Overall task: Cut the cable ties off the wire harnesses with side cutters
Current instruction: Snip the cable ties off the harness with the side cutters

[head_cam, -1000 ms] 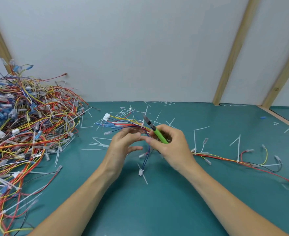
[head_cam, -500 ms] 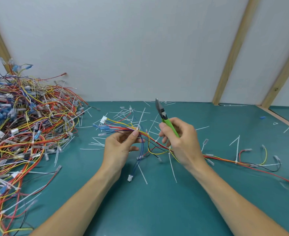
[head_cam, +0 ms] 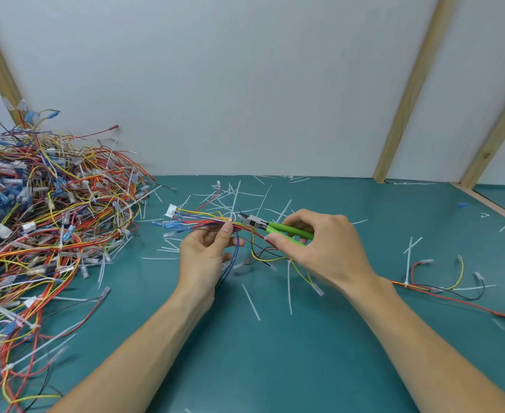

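Cutters (head_cam: pixel 263 225) now lowered, seemingly at tie (head_cam: pixel 231 219); right hand (head_cam: pixel 322 248) gripping handles, left hand (head_cam: pixel 206 251) pinching harness (head_cam: pixel 203 222).

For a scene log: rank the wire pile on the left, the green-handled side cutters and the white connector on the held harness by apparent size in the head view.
1. Wire pile, by far the largest.
2. Side cutters, held in the right hand.
3. White connector, the smallest.

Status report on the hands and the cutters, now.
Left hand pinches harness at the tie. Right hand grips cutters, tips at the tie. Nothing in the way.
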A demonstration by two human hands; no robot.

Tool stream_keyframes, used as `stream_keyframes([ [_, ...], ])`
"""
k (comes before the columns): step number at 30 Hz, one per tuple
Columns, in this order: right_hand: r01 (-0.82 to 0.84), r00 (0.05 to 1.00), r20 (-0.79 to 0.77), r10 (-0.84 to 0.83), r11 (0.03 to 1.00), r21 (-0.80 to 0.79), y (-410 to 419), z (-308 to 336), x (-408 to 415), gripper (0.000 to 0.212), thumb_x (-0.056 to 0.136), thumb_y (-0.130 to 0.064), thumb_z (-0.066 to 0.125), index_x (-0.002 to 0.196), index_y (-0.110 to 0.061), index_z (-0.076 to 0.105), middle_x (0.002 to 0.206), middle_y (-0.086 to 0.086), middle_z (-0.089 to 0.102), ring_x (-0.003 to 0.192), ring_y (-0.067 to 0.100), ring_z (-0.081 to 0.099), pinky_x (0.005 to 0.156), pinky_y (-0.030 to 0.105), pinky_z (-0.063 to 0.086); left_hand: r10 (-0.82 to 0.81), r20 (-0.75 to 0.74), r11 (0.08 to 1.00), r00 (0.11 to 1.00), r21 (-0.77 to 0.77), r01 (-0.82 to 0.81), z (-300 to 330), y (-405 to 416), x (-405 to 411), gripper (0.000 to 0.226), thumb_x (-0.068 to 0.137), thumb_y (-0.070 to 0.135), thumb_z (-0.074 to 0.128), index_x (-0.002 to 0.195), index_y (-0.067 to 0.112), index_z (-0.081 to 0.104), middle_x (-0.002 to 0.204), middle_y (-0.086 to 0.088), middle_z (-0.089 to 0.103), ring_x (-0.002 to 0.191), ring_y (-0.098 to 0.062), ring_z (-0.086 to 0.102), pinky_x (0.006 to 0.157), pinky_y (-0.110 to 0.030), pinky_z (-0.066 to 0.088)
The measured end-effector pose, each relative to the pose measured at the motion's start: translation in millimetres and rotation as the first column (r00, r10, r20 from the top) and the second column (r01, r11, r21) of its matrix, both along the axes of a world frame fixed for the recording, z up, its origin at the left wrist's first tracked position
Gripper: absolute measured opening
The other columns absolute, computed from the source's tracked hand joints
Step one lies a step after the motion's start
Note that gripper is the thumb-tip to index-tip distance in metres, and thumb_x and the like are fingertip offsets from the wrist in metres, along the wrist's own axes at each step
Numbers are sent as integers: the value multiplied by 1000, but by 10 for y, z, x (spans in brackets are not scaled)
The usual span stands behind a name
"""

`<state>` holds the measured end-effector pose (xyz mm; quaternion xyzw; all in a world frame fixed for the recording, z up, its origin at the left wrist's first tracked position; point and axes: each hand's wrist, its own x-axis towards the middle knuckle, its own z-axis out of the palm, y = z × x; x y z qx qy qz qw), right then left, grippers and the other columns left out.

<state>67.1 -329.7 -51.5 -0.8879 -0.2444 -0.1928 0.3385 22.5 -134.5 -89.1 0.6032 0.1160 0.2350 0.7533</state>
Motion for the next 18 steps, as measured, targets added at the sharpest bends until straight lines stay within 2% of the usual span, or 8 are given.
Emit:
stream_keyframes([
  [5, 35, 999, 10, -35, 999, -7, 8, -4, -10, 38, 77, -68, 77, 87, -31, 75, 75, -17, 73, 77, 9, 69, 74, 36, 57, 45, 11, 999, 999, -8, -45, 8, 7, -15, 7, 95, 24, 68, 96, 19, 63, 86, 6, 78, 71, -7, 70, 67, -27, 47],
  [11, 63, 998, 32, -62, 998, -17, 4, -32, -9, 36, 75, -70, 76, 90, -37, 74, 67, -19, 67, 74, 3, 66, 71, 29, 53, 26, 5, 999, 1000, 39, -26, 26, -3, -37, 3, 95, 23, 68, 95, 23, 65, 92, 10, 78, 81, -7, 73, 70, -30, 45],
  [14, 41, 999, 34, -41, 999, 10, 3, -40, -5, 38, 75, -70, 75, 92, -36, 73, 70, -21, 67, 76, 1, 66, 71, 27, 51, 14, 34, 995, 999, 96, -17, 23, -13, -34, 4, 96, 17, 66, 96, 21, 65, 88, 12, 77, 81, -5, 73, 70, -24, 50],
  [18, 16, 999, 43, -19, 998, 55, 0, -47, 3, 36, 74, -67, 77, 91, -36, 74, 69, -25, 65, 72, -2, 64, 65, 23, 44, 17, 83, 992, 996, 121, -27, 29, -7, -30, 4, 95, 11, 67, 97, 15, 67, 91, 3, 77, 76, -5, 72, 67, -10, 48],
])
